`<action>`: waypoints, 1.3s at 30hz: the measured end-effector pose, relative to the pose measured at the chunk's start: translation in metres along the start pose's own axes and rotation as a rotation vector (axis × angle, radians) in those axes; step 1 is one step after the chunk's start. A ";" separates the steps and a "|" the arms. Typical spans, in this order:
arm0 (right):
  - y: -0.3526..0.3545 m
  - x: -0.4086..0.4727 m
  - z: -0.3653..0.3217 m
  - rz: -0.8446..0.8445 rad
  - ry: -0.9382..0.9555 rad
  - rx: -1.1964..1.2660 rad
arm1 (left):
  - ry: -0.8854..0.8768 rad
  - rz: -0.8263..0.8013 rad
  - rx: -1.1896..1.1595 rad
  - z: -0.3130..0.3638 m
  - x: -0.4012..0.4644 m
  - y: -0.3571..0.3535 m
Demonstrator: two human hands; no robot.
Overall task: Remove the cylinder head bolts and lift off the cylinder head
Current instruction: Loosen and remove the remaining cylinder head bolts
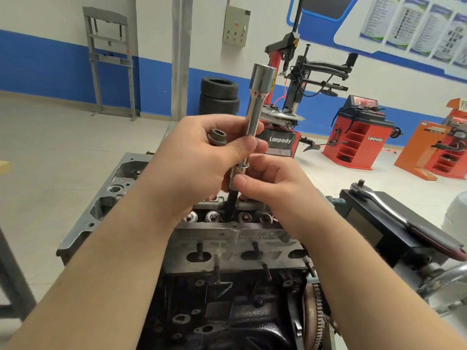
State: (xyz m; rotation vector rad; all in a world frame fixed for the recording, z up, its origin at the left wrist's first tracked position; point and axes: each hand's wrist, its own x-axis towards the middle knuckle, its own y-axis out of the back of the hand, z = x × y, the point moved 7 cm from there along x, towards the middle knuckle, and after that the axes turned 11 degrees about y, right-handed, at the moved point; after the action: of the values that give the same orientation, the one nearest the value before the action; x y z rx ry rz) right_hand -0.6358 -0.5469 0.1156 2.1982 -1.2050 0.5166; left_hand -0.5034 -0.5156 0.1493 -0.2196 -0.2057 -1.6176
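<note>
A socket extension (255, 117) and bolt (216, 137) are gripped by the left hand (202, 168); its lower end is pinched by the right hand (273, 183), cylinder head (235, 236) at six o'clock.

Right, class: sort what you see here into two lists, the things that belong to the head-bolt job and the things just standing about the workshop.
Belongs to the job:
cylinder head
extension bar, held by the left hand
bolt head in that hand
dark bolt shank
right hand
ratchet

Standing about:
stacked tyres
tyre changer
red wheel balancer
wall control box
</note>
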 end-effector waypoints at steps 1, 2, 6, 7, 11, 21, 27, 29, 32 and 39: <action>0.000 0.001 0.000 0.007 0.001 -0.010 | -0.026 0.031 0.037 0.002 0.000 0.002; 0.000 0.002 0.001 0.018 0.003 -0.027 | -0.054 0.073 0.084 0.004 0.000 0.004; 0.004 0.003 0.002 0.097 0.018 -0.123 | -0.090 0.199 0.184 0.002 0.003 0.010; 0.005 0.003 0.003 0.099 0.018 -0.123 | -0.083 0.216 0.212 0.001 0.003 0.011; 0.007 -0.003 0.005 0.043 0.001 -0.035 | -0.025 0.069 0.088 -0.003 0.005 0.003; 0.007 0.003 0.006 0.092 -0.019 -0.102 | -0.095 0.180 0.124 0.000 0.003 0.009; 0.003 -0.002 0.002 -0.018 0.000 0.016 | -0.034 0.029 0.009 -0.001 0.001 0.003; 0.002 0.001 0.001 -0.012 0.002 0.020 | -0.067 0.079 0.023 0.002 0.000 0.008; 0.002 0.003 0.005 0.033 -0.006 -0.038 | -0.094 0.140 0.061 0.002 0.001 0.010; 0.005 -0.003 0.004 0.014 -0.005 -0.039 | -0.029 0.045 0.055 -0.002 0.002 0.004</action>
State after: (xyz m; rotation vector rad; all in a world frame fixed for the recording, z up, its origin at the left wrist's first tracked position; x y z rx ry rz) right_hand -0.6418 -0.5500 0.1121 2.1606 -1.2242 0.4902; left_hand -0.4999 -0.5185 0.1482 -0.2043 -0.2654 -1.5624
